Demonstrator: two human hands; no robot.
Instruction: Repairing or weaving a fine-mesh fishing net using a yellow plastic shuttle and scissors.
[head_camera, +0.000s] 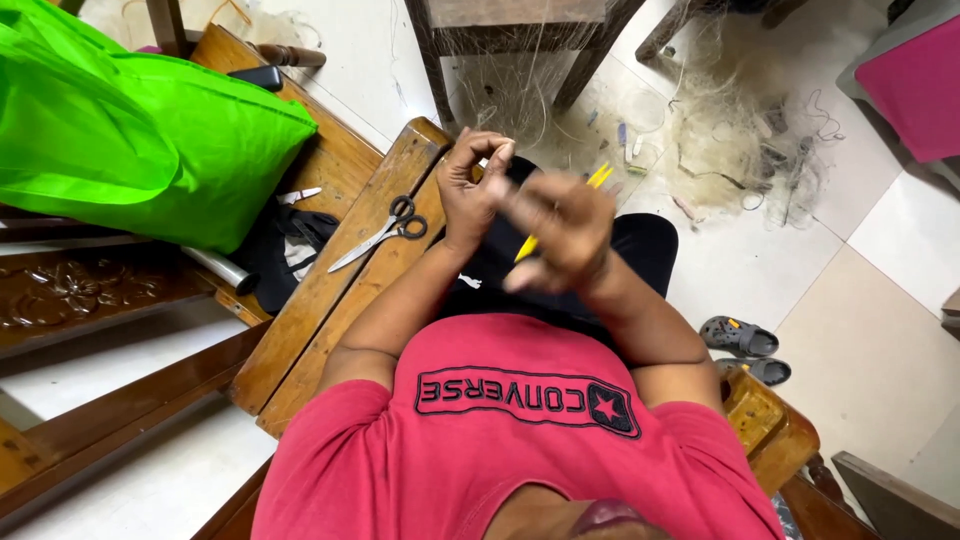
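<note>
- a yellow netting needle (598, 177) poked out at 12 o'clock from the right hand (560, 232), above the lap; fine line between the hands was too thin to make out.
- the right hand, blurred, was curled loosely around the needle.
- the left hand (470, 185), at 9 o'clock of it, pinched thumb to forefinger, seemingly on line.
- this looked like a knot being tied; next would call for a steady, tight pull.
- scissors (385, 230) lay on the wooden armrest (330, 290) at 9 o'clock; a tangled net (720, 140) sat on the floor at 1 o'clock.
</note>
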